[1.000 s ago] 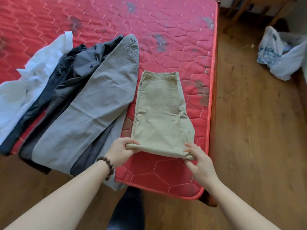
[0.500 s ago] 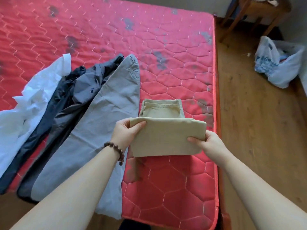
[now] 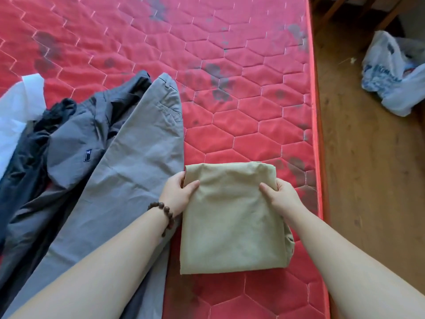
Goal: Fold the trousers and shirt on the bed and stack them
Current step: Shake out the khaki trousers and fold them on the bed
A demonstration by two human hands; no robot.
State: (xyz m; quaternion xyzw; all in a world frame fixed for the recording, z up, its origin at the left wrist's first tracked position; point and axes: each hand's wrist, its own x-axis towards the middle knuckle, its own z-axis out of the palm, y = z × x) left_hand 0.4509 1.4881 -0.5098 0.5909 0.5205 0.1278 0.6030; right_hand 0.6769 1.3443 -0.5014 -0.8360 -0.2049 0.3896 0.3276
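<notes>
I've just brought the fold over — the khaki trousers (image 3: 232,217) now lie as a compact rectangle near the bed's (image 3: 253,65) right edge, my left hand (image 3: 178,194) and right hand (image 3: 279,196) pinching its far corners. One garment folded — the grey trousers (image 3: 128,171) wait alongside.

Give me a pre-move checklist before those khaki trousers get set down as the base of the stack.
1. Both hands hold the fold: left hand and right hand pinch the khaki trousers at their far corners: ok.
2. Fold is compact: rectangular, but cloth bulges at the right edge: not ok.
3. Mattress bare beyond the fold: ok.
4. Clear of grey trousers: left edge close, overlap unclear: cannot tell.
5. White shirt folded: not ok.
</notes>
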